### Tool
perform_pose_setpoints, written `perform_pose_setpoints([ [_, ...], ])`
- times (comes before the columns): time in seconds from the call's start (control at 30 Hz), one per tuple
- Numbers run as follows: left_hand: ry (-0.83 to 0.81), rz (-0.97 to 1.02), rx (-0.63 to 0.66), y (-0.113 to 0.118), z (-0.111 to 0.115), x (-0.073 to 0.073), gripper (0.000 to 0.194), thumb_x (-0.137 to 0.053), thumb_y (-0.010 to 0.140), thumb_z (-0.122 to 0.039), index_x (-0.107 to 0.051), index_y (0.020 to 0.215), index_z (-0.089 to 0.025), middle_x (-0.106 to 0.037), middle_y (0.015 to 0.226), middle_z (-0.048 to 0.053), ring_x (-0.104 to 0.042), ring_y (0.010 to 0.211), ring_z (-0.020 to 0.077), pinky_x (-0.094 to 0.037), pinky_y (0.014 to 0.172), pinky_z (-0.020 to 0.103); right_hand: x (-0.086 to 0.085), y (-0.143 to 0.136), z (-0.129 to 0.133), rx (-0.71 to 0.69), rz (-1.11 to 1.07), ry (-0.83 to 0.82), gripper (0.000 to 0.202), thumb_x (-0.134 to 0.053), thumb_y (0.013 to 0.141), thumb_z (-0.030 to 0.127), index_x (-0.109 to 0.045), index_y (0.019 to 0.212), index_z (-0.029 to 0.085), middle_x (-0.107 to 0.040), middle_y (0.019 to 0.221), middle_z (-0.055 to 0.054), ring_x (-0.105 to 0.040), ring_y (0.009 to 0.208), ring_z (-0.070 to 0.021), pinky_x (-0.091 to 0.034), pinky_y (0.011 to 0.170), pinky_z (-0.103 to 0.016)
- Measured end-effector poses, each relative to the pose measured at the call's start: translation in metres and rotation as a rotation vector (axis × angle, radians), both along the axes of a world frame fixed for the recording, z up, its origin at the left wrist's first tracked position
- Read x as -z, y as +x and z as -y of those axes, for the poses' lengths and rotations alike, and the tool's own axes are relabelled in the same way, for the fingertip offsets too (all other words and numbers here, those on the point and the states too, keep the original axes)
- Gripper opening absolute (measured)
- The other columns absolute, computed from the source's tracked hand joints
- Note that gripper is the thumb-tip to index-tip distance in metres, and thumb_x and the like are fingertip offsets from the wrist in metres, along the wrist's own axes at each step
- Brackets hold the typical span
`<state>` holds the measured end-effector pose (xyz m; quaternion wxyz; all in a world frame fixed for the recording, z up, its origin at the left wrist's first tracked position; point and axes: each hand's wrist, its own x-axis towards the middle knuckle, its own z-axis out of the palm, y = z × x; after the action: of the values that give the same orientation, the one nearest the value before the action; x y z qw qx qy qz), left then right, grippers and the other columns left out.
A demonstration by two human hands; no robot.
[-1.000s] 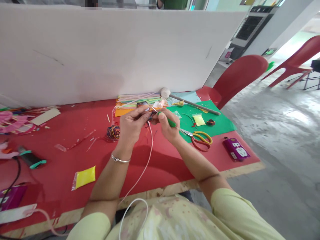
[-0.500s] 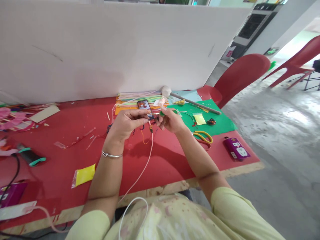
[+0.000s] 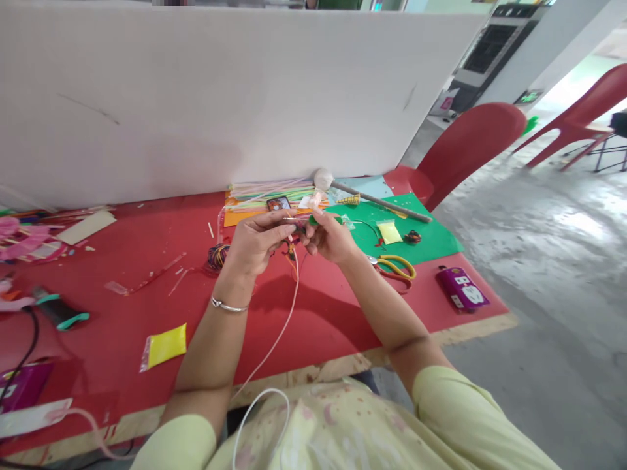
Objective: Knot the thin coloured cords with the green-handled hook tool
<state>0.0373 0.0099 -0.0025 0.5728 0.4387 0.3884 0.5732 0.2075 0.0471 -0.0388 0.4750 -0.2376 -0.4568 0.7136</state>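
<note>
**Pale Light Glaring at Upper Right, Soft Shadows Below**

Bright light is coming from the upper right, glaring off the glossy floor [image 3: 580,228] and washing out its far end. The white panel [image 3: 196,91] is looking evenly greyish. Soft shadows are falling across the red tabletop [image 3: 313,326]. Fine detail between the left hand [image 3: 252,241] and right hand [image 3: 336,236] is blurring; edges are stretching.

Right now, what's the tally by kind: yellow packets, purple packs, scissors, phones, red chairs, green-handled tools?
Yellow packets: 2
Purple packs: 2
Scissors: 1
Phone: 1
Red chairs: 2
Green-handled tool: 1
Total: 9
</note>
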Motion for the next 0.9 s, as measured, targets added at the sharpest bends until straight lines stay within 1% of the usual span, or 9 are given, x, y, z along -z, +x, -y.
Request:
perform_pose_setpoints([
  [0.2,-0.022,0.027,-0.052,0.000,-0.002,-0.002,0.033,-0.093,0.053,-0.018,-0.088,0.086,-0.019,-0.078,0.078,0.006,-0.050,0.051,0.0064,-0.026,0.043,0.020,0.001,-0.004,0.000,0.042,-0.003,-0.118,0.059,-0.070,0.089,0.071,-0.059,0.062,0.019,-0.066,0.055,0.000,-0.054,0.037,-0.0087,-0.041,0.032,-0.020],
  [0.3,-0.013,0.024,-0.057,-0.001,-0.003,0.000,0.032,-0.093,0.054,-0.019,-0.088,0.086,-0.019,-0.077,0.077,0.006,-0.048,0.051,0.0057,-0.026,0.043,0.020,0.002,-0.005,0.000,0.075,-0.034,-0.131,0.056,-0.073,0.087,0.068,-0.059,0.063,0.019,-0.065,0.056,0.001,-0.058,0.041,-0.0097,-0.040,0.032,-0.020],
  [0.37,-0.004,0.021,-0.052,-0.001,-0.004,0.001,0.031,-0.092,0.056,-0.019,-0.088,0.086,-0.019,-0.073,0.070,0.003,-0.045,0.049,0.0046,-0.025,0.043,0.019,0.004,-0.005,-0.001,0.088,-0.042,-0.133,0.055,-0.075,0.086,0.068,-0.060,0.064,0.020,-0.066,0.056,0.001,-0.060,0.043,-0.0102,-0.040,0.032,-0.020],
  [0.5,-0.003,0.021,-0.040,-0.002,-0.004,0.001,0.027,-0.092,0.059,-0.022,-0.088,0.085,-0.018,-0.059,0.055,-0.002,-0.038,0.046,0.0036,-0.024,0.042,0.019,0.005,-0.006,-0.001,0.078,-0.022,-0.130,0.057,-0.074,0.084,0.071,-0.060,0.063,0.020,-0.065,0.056,0.001,-0.057,0.041,-0.0095,-0.041,0.032,-0.020],
  [0.57,-0.004,0.026,-0.042,-0.002,-0.005,0.001,0.027,-0.092,0.059,-0.022,-0.087,0.085,-0.018,-0.059,0.055,-0.002,-0.039,0.046,0.0037,-0.024,0.041,0.019,0.003,-0.007,0.000,0.086,-0.001,-0.118,0.060,-0.072,0.083,0.075,-0.060,0.062,0.020,-0.065,0.056,0.001,-0.055,0.039,-0.0089,-0.042,0.033,-0.021],
  [0.7,0.041,0.022,-0.111,0.003,-0.006,0.006,0.028,-0.091,0.062,-0.022,-0.087,0.089,-0.019,-0.073,0.071,0.002,-0.043,0.047,0.0041,-0.030,0.042,0.020,-0.001,-0.012,0.005,0.197,0.039,-0.085,0.063,-0.065,0.087,0.079,-0.061,0.064,0.020,-0.066,0.059,-0.001,-0.054,0.039,-0.0090,-0.045,0.036,-0.024],
  [0.77,0.112,-0.035,-0.193,0.006,-0.007,0.013,0.029,-0.090,0.067,-0.024,-0.087,0.096,-0.021,-0.080,0.086,0.005,-0.054,0.053,0.0069,-0.040,0.047,0.022,-0.001,-0.016,0.008,0.281,0.039,-0.071,0.063,-0.064,0.087,0.080,-0.060,0.065,0.021,-0.067,0.059,-0.002,-0.054,0.041,-0.0095,-0.046,0.036,-0.024],
  [0.83,0.203,-0.161,-0.275,0.008,-0.007,0.019,0.030,-0.086,0.074,-0.025,-0.087,0.105,-0.023,-0.083,0.099,0.006,-0.068,0.069,0.0137,-0.054,0.061,0.026,-0.001,-0.019,0.010,0.347,0.038,-0.046,0.063,-0.065,0.085,0.081,-0.061,0.067,0.021,-0.068,0.061,-0.002,-0.056,0.043,-0.0104,-0.047,0.037,-0.024],
  [0.9,0.307,-0.352,-0.347,0.009,-0.005,0.023,0.032,-0.082,0.080,-0.025,-0.085,0.112,-0.022,-0.083,0.107,0.008,-0.075,0.087,0.0203,-0.061,0.078,0.033,0.001,-0.020,0.011,0.391,0.058,-0.007,0.063,-0.065,0.084,0.082,-0.064,0.069,0.021,-0.070,0.065,-0.003,-0.060,0.046,-0.0116,-0.050,0.039,-0.024],
])
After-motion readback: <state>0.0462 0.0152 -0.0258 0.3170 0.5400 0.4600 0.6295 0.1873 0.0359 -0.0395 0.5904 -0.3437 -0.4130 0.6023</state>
